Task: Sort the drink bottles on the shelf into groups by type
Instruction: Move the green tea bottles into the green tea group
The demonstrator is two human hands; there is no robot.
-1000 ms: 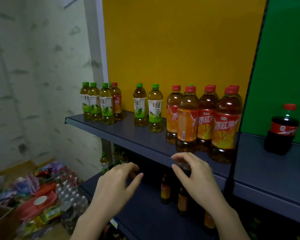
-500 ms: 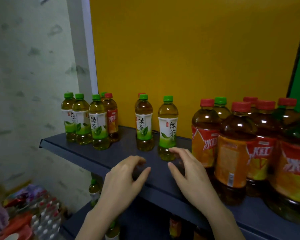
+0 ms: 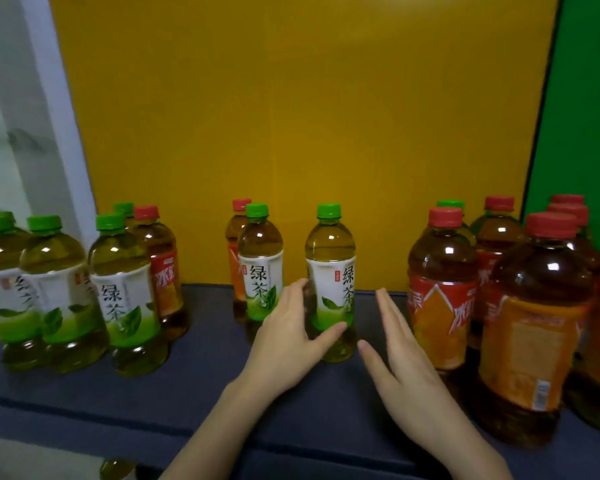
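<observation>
A yellow back panel [image 3: 291, 133] stood behind the dark shelf [image 3: 194, 386]. Big red-capped tea bottles [image 3: 534, 341] crowded its 3 o'clock end, small green-capped bottles [image 3: 59, 289] its 9 o'clock end. At the middle stood one green tea bottle [image 3: 330, 271]. The left hand [image 3: 284, 344] wrapped it from 9 o'clock, thumb across its front. The right hand [image 3: 406, 362], flat and wide, hung near at 3 o'clock.
</observation>
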